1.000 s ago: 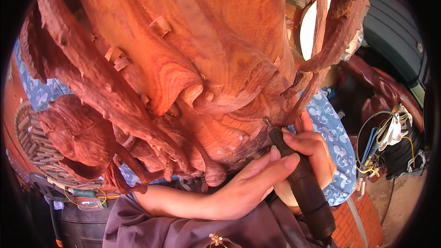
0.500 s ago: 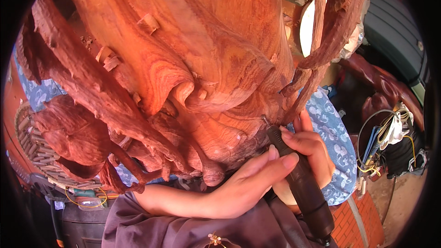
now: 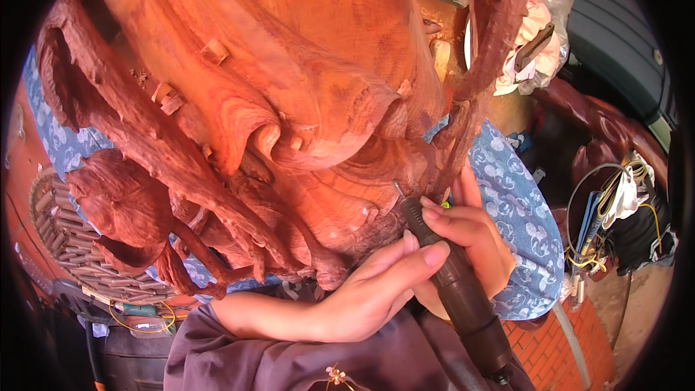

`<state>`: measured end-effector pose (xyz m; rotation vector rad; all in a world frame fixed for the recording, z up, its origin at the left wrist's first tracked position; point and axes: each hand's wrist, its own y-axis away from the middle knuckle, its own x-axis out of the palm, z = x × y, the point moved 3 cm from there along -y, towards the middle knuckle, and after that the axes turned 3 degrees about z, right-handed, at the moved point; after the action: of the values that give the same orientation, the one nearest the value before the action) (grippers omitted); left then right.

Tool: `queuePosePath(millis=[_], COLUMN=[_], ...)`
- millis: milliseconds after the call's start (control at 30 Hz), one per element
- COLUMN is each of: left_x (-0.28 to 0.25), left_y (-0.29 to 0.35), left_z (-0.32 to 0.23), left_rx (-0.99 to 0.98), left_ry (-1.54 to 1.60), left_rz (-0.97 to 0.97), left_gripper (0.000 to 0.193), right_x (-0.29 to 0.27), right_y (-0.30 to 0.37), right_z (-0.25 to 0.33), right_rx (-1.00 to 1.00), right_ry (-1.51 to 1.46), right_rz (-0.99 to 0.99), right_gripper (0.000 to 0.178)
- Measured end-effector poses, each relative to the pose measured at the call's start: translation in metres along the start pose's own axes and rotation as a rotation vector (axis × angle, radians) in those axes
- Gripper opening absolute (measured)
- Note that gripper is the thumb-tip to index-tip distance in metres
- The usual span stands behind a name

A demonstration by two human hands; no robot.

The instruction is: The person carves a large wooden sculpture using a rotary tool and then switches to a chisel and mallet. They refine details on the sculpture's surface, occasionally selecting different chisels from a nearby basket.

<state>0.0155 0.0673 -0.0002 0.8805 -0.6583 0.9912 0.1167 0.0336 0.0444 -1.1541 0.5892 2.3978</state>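
Observation:
A large reddish-brown wood carving [image 3: 318, 65] with flowing folds and gnarled, root-like branches stands in front of me. My right hand [image 3: 474, 239] wraps around the dark body of a rotary carving tool [image 3: 457, 282], its thumb near the ribbed neck. From the other side, my left hand [image 3: 369, 297] closes on the same tool with thumb and fingers pressed to its body. The tool's thin metal bit points up and away from me, at the lower folds of the carving. Whether the bit touches the wood I cannot tell. Some right-hand fingertips are hidden behind the tool and carving.
Curled wood shavings [image 3: 168, 98] lie in the carving's hollows. A round tray of tool handles [image 3: 72, 239] stands at left. Patterned blue cloth [image 3: 514, 224] lies under the carving. On the right are a plastic bag [image 3: 550, 14], a cluster of cables and tools [image 3: 597, 224], and dark polished wood [image 3: 612, 130].
The carving now appears turned slightly and shifted left in view. Both hands and the tool appear a little further left, with the same hold. More of the plastic bag shows at the upper right.

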Motion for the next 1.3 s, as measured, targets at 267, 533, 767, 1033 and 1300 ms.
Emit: queuePosePath(millis=[267, 533, 767, 1033, 1300], left_x=[-0.008, -0.012, -0.012, -0.011, -0.016], left_y=[-0.004, 0.002, 0.001, -0.006, 0.001], left_z=[0.005, 0.005, 0.006, 0.007, 0.01], left_rx=[0.017, 0.024, 0.045, 0.063, 0.062], left_ry=[-0.031, -0.056, -0.096, -0.067, -0.116], left_rz=[-0.005, -0.028, -0.012, -0.062, 0.033], left_gripper=[0.032, 0.035, 0.037, 0.036, 0.043], right_x=[0.002, 0.006, 0.006, 0.007, 0.005], right_y=[0.004, 0.004, 0.006, 0.006, 0.005], right_z=[-0.003, -0.004, -0.006, -0.007, -0.01], right_rx=[0.012, -0.071, -0.104, -0.051, -0.146], right_ry=[-0.039, -0.034, -0.03, -0.016, -0.067], right_rz=[-0.025, -0.046, -0.051, -0.083, -0.004], right_gripper=[0.029, 0.027, 0.029, 0.024, 0.023])
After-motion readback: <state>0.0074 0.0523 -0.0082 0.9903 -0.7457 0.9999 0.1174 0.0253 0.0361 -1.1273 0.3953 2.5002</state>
